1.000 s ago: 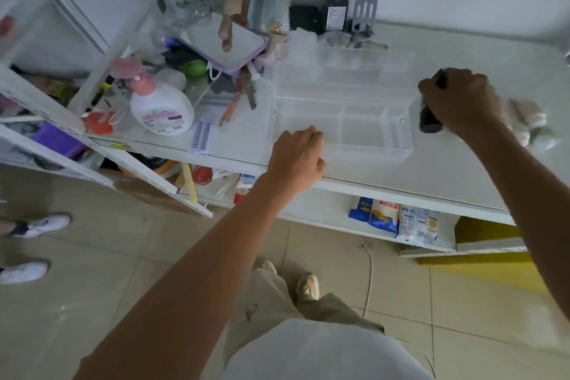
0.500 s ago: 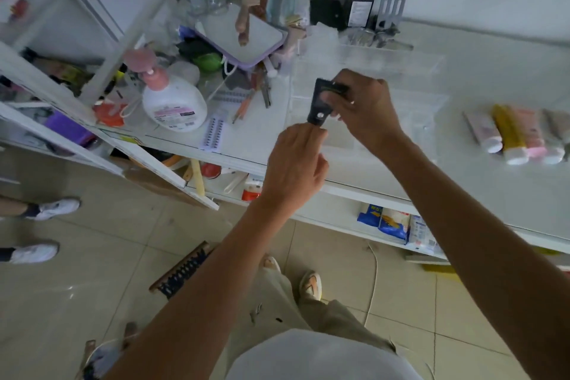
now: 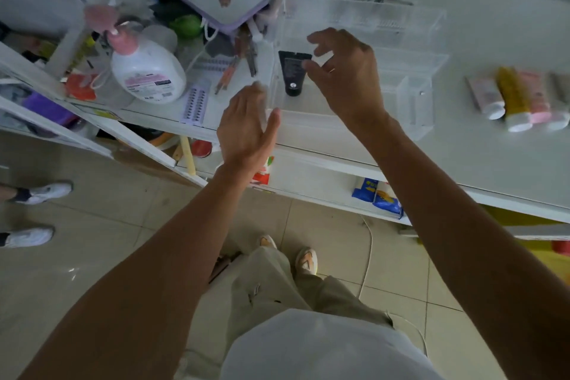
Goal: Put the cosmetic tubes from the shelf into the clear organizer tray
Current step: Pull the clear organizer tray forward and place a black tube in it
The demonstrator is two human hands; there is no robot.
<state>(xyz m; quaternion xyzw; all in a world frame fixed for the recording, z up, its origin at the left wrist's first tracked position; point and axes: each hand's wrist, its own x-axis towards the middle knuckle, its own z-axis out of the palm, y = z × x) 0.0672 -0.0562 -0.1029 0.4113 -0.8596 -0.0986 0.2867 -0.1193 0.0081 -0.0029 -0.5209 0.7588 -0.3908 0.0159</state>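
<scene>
The left hand (image 3: pixel 246 129) hovers at the clear organizer tray's (image 3: pixel 413 102) near-left corner, fingers (image 3: pixel 260 92) spread, holding nothing. At its 1 o'clock, the right hand (image 3: pixel 345 71) hangs open over the black tube (image 3: pixel 293 71), lying in the tray; its label is unreadable. Four tubes (image 3: pixel 521 99) lie on the counter (image 3: pixel 462 157) at 3 o'clock.

Bare arms, grey top (image 3: pixel 324 348), khaki trousers (image 3: pixel 271 284) (orange-trimmed shoes (image 3: pixel 306 261)).

A black cosmetic tube (image 3: pixel 293 72) lies cap toward the near side in the left part of the clear plastic organizer tray (image 3: pixel 410 102) on the white shelf top (image 3: pixel 462 157). The right hand (image 3: pixel 342 71) hovers over it, fingers spread, and the left hand (image 3: pixel 246 129) is open at the tray's near left corner. Four more tubes (image 3: pixel 521 99) lie side by side at the right.
</scene>
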